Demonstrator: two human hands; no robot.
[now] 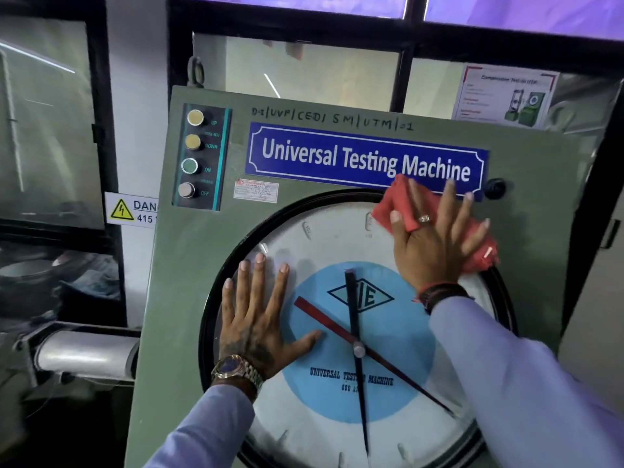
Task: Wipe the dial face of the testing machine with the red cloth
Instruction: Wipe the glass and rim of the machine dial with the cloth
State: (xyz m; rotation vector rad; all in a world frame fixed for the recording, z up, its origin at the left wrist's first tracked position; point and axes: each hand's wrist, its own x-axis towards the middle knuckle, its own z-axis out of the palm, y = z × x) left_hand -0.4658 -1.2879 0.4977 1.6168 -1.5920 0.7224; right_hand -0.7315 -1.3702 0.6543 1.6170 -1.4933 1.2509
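A big round dial face (324, 241) with a black rim, a blue centre, a red pointer and a black pointer fills the green front of the testing machine (189, 251). My right hand (435, 238) presses the red cloth (401, 204) flat against the dial's upper right part, fingers spread over it; the cloth reaches onto the rim and the blue name plate. My left hand (256, 315) lies flat and open on the glass at the dial's left side, holding nothing.
A panel of several round push buttons (196, 157) sits at the machine's upper left, a black knob (494, 188) at the upper right. A danger sign (131, 211) hangs on the wall to the left, above a metal cylinder (84, 352). Windows stand behind.
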